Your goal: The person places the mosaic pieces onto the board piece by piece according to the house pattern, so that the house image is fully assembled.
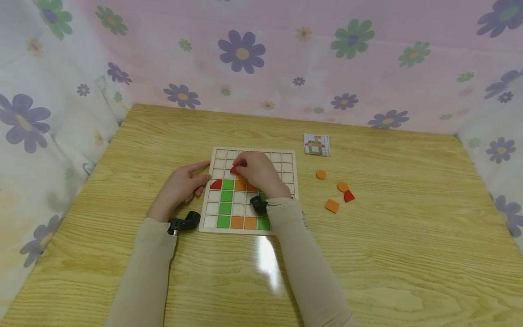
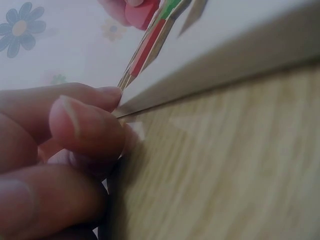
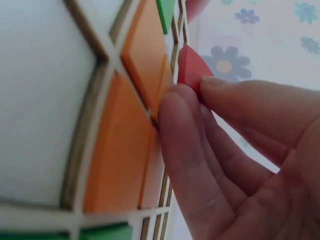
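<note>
My right hand (image 1: 261, 171) pinches a red quarter-circle tile (image 3: 192, 70) between thumb and fingertips, close over the upper middle of a wooden grid board (image 1: 293, 156). Just below those fingers, orange square tiles (image 3: 117, 150) sit in the grid. My left hand (image 1: 180, 187) lies at the board's left edge, its fingers loosely extended and fingertips right at the rim. Near it, another red quarter-circle (image 1: 215, 184) fills a left cell, beside a column of green squares (image 1: 226, 196). Orange squares (image 1: 237, 222) lie along the bottom row. My right hand and wrist hide part of the grid.
Right of the board lie two orange discs (image 1: 321, 174), a loose orange square (image 1: 333, 205) and a red quarter-circle (image 1: 349, 196). A small pattern card (image 1: 316, 145) rests farther back on the wooden table (image 1: 408, 236). Flowered cloth (image 1: 282, 54) hangs behind.
</note>
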A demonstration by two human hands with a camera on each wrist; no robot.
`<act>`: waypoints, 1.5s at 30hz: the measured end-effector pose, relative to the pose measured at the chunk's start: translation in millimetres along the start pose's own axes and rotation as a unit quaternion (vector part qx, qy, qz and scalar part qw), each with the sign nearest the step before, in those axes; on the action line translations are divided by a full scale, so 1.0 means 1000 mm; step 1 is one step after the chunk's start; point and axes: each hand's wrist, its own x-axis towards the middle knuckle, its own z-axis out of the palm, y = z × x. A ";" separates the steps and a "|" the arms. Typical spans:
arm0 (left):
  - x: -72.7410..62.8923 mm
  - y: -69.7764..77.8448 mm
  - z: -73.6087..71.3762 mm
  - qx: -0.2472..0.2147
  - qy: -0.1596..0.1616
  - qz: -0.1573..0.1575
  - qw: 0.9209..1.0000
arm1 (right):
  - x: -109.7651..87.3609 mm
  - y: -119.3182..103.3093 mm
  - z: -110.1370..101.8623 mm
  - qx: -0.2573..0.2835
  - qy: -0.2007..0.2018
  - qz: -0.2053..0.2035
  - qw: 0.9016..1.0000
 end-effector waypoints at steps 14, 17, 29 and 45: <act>0.000 0.000 0.001 0.003 0.008 0.013 1.000 | 0.001 -0.011 0.010 -0.037 0.012 -0.013 0.999; 0.000 0.000 0.000 0.001 0.007 0.012 1.000 | 0.001 -0.011 0.010 -0.050 0.014 -0.017 0.999; 0.001 -0.003 0.001 -0.005 0.006 0.012 1.000 | -0.001 -0.013 0.010 -0.064 -0.001 -0.020 0.998; -0.001 0.000 0.000 0.000 0.002 0.010 1.000 | -0.010 -0.013 -0.003 -0.017 -0.041 -0.040 0.998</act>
